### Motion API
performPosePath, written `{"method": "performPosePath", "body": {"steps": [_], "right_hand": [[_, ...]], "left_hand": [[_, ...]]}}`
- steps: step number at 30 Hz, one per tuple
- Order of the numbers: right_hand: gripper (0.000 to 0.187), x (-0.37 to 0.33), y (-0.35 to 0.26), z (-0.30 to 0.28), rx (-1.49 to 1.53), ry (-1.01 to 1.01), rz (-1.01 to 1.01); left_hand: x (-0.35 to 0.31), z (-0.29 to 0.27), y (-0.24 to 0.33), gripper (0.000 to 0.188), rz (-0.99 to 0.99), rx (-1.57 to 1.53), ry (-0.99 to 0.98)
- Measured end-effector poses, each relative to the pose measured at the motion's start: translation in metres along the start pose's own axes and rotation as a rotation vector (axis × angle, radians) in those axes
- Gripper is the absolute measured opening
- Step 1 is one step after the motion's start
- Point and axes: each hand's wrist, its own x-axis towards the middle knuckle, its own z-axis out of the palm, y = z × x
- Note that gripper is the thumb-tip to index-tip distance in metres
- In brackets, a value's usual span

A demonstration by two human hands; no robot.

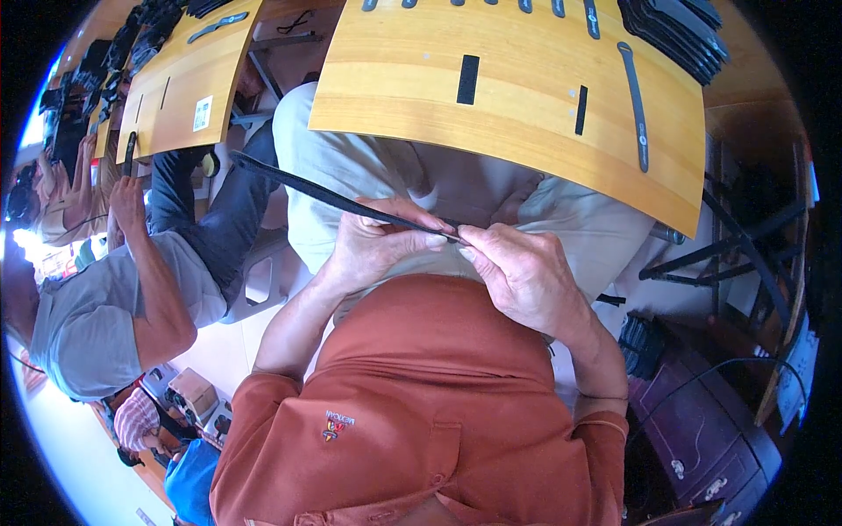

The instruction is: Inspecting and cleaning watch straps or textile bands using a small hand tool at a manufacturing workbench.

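Note:
A long, narrow black strap (324, 195) slants across in front of my lap, its free end reaching up to the left. My left hand (373, 244) pinches it close to its right end, thumb below and fingers above. Right beside it, my right hand (517, 263) grips the very tip of the same strap between thumb and fingers. The two hands nearly touch, and the strap's end is mostly hidden between the fingertips. Both hands are below the front edge of the wooden table (386, 96).
On the table lie a grey strap (635, 105), two short black strips (468, 80) and a stack of dark straps (675, 39). Several more strap ends line the far edge. A co-worker (132, 298) sits at left by another table (184, 96). Purple drawers (702, 412) stand at right.

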Motion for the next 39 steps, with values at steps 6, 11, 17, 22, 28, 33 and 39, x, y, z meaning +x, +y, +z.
{"method": "performPosePath", "body": {"steps": [6, 11, 17, 22, 28, 33, 39], "right_hand": [[0.02, 0.002, -0.002, -0.009, -0.096, -0.137, 0.071], [0.018, 0.005, -0.004, -0.011, -0.268, -0.273, 0.119], [0.017, 0.007, 0.017, -0.002, 0.203, -0.126, 0.111], [0.017, 0.005, 0.014, 0.006, -0.026, -0.088, 0.062], [0.016, 0.002, 0.03, 0.004, 0.369, -0.193, 0.257], [0.017, 0.0, 0.031, 0.009, 0.3, -0.102, 0.132], [0.019, -0.002, 0.03, 0.012, 0.336, -0.051, 0.211]], "left_hand": [[-0.001, 0.004, -0.007, 0.017, 0.108, 0.131, 0.027], [0.004, 0.002, -0.002, 0.018, 0.19, 0.386, -0.037], [0.009, 0.001, 0.007, 0.017, 0.168, 0.384, -0.03], [0.01, 0.001, 0.002, 0.015, 0.126, 0.386, -0.02], [0.014, 0.002, 0.005, 0.015, 0.142, 0.335, -0.058], [0.008, 0.004, 0.0, 0.012, -0.03, 0.103, -0.034], [0.01, 0.007, -0.007, 0.011, -0.133, -0.026, -0.031]]}}
